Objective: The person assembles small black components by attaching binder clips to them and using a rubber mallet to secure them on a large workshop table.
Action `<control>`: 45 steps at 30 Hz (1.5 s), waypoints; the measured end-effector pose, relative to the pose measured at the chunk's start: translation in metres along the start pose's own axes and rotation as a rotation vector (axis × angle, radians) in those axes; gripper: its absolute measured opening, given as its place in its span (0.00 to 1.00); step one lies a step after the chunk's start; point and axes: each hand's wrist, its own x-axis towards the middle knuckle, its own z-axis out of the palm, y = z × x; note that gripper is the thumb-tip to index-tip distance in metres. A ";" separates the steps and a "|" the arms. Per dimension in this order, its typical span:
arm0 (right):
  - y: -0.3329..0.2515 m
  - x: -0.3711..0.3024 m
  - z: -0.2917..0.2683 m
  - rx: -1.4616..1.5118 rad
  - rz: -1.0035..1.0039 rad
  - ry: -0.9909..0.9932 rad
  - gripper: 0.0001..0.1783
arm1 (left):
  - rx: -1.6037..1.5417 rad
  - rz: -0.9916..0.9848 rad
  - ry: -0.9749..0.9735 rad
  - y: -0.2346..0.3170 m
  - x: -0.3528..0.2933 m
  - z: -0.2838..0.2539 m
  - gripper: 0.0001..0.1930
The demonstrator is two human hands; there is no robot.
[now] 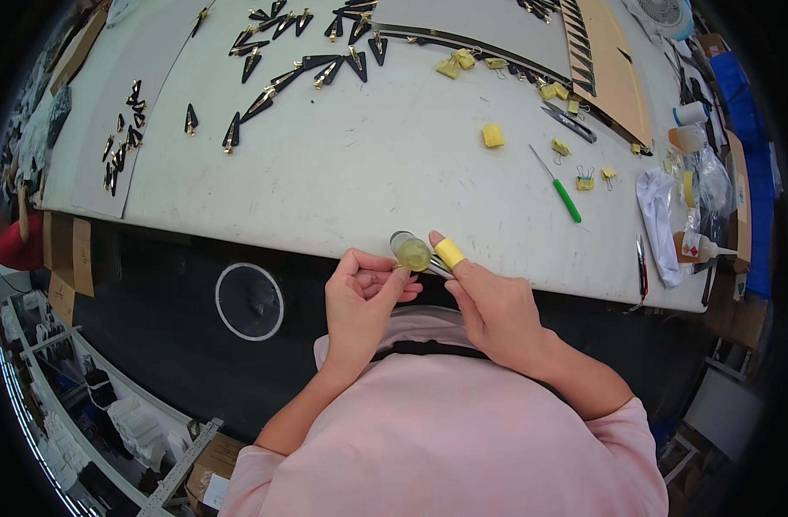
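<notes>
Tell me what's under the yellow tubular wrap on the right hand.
A finger of the right hand runs through the yellow tubular wrap, its bare tip showing. The covered skin cannot be seen.

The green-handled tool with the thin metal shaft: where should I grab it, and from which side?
Probably by its thick green handle, from above on the person's near side. The handle points toward the table's near edge, while the thin metal shaft points away across the white table.
</notes>
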 end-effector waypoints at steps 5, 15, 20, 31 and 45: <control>-0.002 0.000 0.001 -0.057 0.070 -0.062 0.26 | 0.013 0.002 -0.013 0.001 0.001 0.003 0.07; 0.002 -0.007 0.001 -0.038 0.072 -0.033 0.30 | 0.011 0.019 0.005 -0.001 0.000 0.002 0.08; 0.009 -0.015 0.002 0.026 0.065 0.049 0.28 | 0.028 0.020 0.016 0.000 -0.002 0.004 0.07; 0.014 -0.024 0.003 -0.019 0.089 0.067 0.24 | 0.021 0.031 0.043 -0.002 -0.002 0.006 0.07; 0.012 -0.031 0.000 -0.046 0.155 0.050 0.25 | 0.046 0.054 0.037 -0.005 -0.004 0.005 0.07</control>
